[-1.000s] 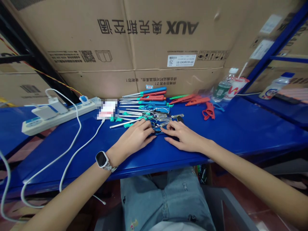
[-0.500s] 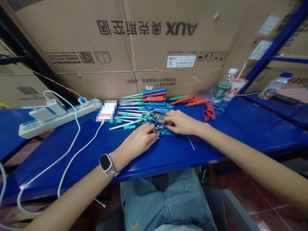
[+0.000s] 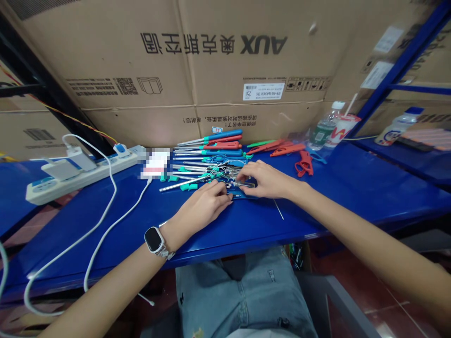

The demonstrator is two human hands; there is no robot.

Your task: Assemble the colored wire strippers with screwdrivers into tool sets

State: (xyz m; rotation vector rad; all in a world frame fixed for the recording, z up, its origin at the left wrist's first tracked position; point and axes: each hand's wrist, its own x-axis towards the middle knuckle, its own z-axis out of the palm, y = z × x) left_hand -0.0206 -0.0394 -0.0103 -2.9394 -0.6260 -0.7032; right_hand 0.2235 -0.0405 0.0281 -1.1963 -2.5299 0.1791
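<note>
My left hand (image 3: 210, 202) is closed at the near side of a pile of parts, its fingertips at the left end of a blue casing (image 3: 243, 194) lying on the blue table. Just right of it, my right hand (image 3: 262, 180) pinches a small clear and metallic part (image 3: 245, 184) above the casing. Thin white wires (image 3: 220, 170) and small parts lie beyond the fingers. Behind them are several long lighters with metal tubes, among them one with a blue handle (image 3: 225, 135). Green pieces (image 3: 189, 187) sit left of the hands.
A white power strip (image 3: 89, 174) with chargers and cables is on the left, near a blurred-out flat object (image 3: 157, 163). Orange-red casings (image 3: 304, 163), a bottle (image 3: 324, 126) and a cup (image 3: 344, 130) stand or lie right. A cardboard box (image 3: 211, 70) rises behind.
My right hand has shifted slightly, and the clear part between its fingers now shows more plainly. My left hand is nearly where it was.
</note>
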